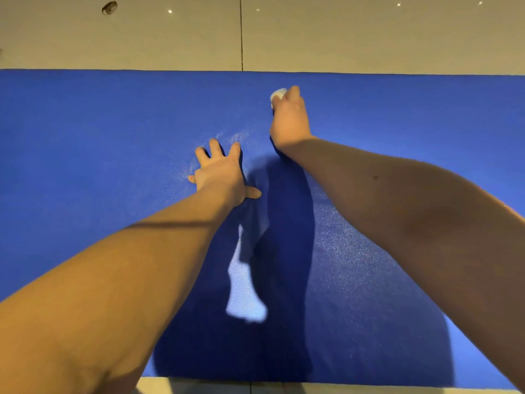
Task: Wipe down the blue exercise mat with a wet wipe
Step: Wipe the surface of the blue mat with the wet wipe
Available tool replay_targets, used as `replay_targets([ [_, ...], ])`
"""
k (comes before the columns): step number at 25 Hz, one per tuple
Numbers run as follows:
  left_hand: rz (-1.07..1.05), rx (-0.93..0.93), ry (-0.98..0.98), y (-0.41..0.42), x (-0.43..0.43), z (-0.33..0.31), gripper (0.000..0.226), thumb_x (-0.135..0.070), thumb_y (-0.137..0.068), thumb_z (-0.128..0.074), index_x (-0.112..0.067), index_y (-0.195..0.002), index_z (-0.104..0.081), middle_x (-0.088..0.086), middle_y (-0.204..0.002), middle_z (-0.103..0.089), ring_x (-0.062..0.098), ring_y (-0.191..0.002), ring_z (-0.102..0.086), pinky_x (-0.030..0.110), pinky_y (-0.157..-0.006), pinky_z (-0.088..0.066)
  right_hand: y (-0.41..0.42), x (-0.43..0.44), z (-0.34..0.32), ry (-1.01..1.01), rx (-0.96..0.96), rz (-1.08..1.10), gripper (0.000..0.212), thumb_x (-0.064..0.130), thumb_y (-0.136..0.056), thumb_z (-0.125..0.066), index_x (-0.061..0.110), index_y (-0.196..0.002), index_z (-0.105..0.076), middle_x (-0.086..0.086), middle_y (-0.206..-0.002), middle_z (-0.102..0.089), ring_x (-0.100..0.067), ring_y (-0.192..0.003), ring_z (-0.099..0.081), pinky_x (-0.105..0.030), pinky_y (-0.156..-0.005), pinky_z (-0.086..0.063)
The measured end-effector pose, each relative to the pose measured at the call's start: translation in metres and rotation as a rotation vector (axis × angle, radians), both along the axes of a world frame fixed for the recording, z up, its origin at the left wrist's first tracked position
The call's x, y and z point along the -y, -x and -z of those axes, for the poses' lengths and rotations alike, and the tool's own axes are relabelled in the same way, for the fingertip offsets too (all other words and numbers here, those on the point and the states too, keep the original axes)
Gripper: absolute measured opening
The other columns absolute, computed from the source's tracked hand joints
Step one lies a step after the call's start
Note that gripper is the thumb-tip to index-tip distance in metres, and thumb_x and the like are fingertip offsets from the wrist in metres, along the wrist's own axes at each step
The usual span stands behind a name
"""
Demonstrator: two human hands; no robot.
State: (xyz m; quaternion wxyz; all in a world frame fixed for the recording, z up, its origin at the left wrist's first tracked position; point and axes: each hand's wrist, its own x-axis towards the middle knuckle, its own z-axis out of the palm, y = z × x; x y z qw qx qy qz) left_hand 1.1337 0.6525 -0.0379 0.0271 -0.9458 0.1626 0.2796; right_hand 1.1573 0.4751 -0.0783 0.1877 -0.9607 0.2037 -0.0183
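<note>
The blue exercise mat (pixel 85 137) lies flat on a pale tiled floor (pixel 142 38) and runs across the whole width of the view. Its far long edge is straight against the tiles, and its near edge shows at the bottom with a strip of floor below it. The surface has a fine grain.

A white wet wipe (pixel 277 94), bunched into a small wad, sits on the mat near the far edge, a little right of centre. The right hand (pixel 289 120) grips it with its fingers (pixel 294 92) curled over the wad, which shows only at the fingertips. The arm is stretched well forward.

The left hand (pixel 220 172) rests palm down on the mat, nearer and to the left, apart from the right hand. Its fingers (pixel 216 146) are straight and spread and the thumb sticks out to the right.

Between the forearms, a bright shiny patch (pixel 244 294) breaks the dark shadow of the arms on the mat.

On the floor beyond the mat, a dark grout line (pixel 241 32) runs away from the mat edge. A small dark mark (pixel 109 7) sits at the upper left, and tiny bright dots (pixel 170 11) speckle the tiles.
</note>
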Motion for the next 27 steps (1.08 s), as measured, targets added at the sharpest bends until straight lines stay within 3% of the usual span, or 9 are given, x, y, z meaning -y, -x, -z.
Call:
replay_targets([
  [3,0.006,-0.001,-0.015,-0.001,0.000,0.000,0.114,-0.067,-0.059,-0.087,-0.034,-0.148,-0.023,0.009,-0.149,-0.016,0.039,-0.136,-0.018,0.061,-0.088,-0.052,-0.002,0.023,-0.003,0.020,0.040,-0.125,0.028,-0.004,-0.092,-0.045,0.023,-0.092,-0.036,-0.008,-0.105,-0.030,-0.021,-0.091,-0.026,-0.029,-0.077,-0.027],
  [7,0.012,-0.002,-0.021,-0.002,0.000,0.001,0.114,-0.068,-0.059,-0.086,-0.033,-0.147,-0.023,0.009,-0.149,-0.015,0.039,-0.136,-0.018,0.060,-0.088,-0.053,0.005,0.095,0.004,0.105,-0.006,0.101,0.027,0.005,-0.097,-0.043,0.009,-0.116,-0.061,-0.023,-0.124,-0.047,-0.028,-0.105,-0.045,-0.038,-0.089,-0.038],
  [11,0.026,0.008,-0.038,-0.001,-0.001,0.002,0.116,-0.071,-0.059,-0.084,-0.035,-0.149,-0.020,0.008,-0.151,-0.014,0.039,-0.136,-0.018,0.059,-0.087,-0.054,-0.012,0.090,0.006,0.000,0.038,0.409,0.036,-0.006,-0.088,-0.041,0.008,-0.114,-0.061,-0.014,-0.119,-0.049,-0.026,-0.097,-0.039,-0.023,-0.069,-0.030],
  [13,0.025,0.005,-0.047,-0.002,0.000,0.002,0.117,-0.072,-0.058,-0.083,-0.035,-0.149,-0.019,0.008,-0.151,-0.013,0.039,-0.136,-0.017,0.059,-0.086,-0.054,-0.026,0.059,-0.004,-0.072,0.083,0.346,0.049,-0.008,-0.078,-0.031,0.008,-0.115,-0.059,-0.013,-0.095,-0.050,-0.022,-0.095,-0.034,-0.025,-0.070,-0.025],
  [17,0.014,-0.003,-0.023,-0.002,0.001,0.003,0.117,-0.070,-0.058,-0.085,-0.035,-0.149,-0.020,0.008,-0.151,-0.013,0.039,-0.136,-0.017,0.061,-0.086,-0.053,-0.051,0.015,-0.009,0.007,-0.041,0.034,0.025,-0.001,-0.095,-0.041,0.003,-0.115,-0.055,-0.022,-0.133,-0.044,-0.023,-0.100,-0.041,-0.029,-0.077,-0.036],
  [19,0.012,0.003,-0.012,-0.002,0.000,0.003,0.117,-0.069,-0.057,-0.086,-0.035,-0.148,-0.020,0.008,-0.150,-0.014,0.039,-0.136,-0.017,0.061,-0.086,-0.053,-0.049,0.015,-0.012,-0.013,-0.061,-0.025,0.018,-0.006,-0.090,-0.047,0.009,-0.101,-0.051,-0.019,-0.131,-0.043,-0.025,-0.094,-0.043,-0.030,-0.079,-0.042],
  [22,0.016,0.012,-0.012,-0.001,-0.001,0.004,0.116,-0.070,-0.057,-0.085,-0.035,-0.148,-0.022,0.008,-0.149,-0.015,0.038,-0.135,-0.017,0.060,-0.086,-0.054,-0.041,0.054,-0.010,-0.001,-0.107,0.098,0.030,-0.004,-0.091,-0.045,0.008,-0.116,-0.057,-0.018,-0.127,-0.045,-0.030,-0.103,-0.049,-0.031,-0.079,-0.043],
  [25,0.021,0.016,-0.004,-0.001,-0.002,0.004,0.118,-0.071,-0.057,-0.084,-0.035,-0.150,-0.020,0.007,-0.150,-0.015,0.038,-0.136,-0.016,0.060,-0.088,-0.053,-0.032,0.083,-0.009,0.043,-0.163,0.289,0.036,-0.002,-0.092,-0.044,0.005,-0.126,-0.056,-0.011,-0.124,-0.047,-0.011,-0.081,-0.038,-0.021,-0.057,-0.024],
  [27,0.019,0.018,-0.004,0.000,-0.002,0.005,0.118,-0.071,-0.057,-0.084,-0.036,-0.150,-0.020,0.007,-0.151,-0.014,0.038,-0.137,-0.016,0.060,-0.089,-0.052,-0.032,0.080,-0.009,-0.022,-0.088,0.285,0.030,0.004,-0.096,-0.043,0.003,-0.122,-0.057,0.005,-0.102,-0.040,-0.006,-0.067,-0.022,-0.019,-0.054,-0.019],
])
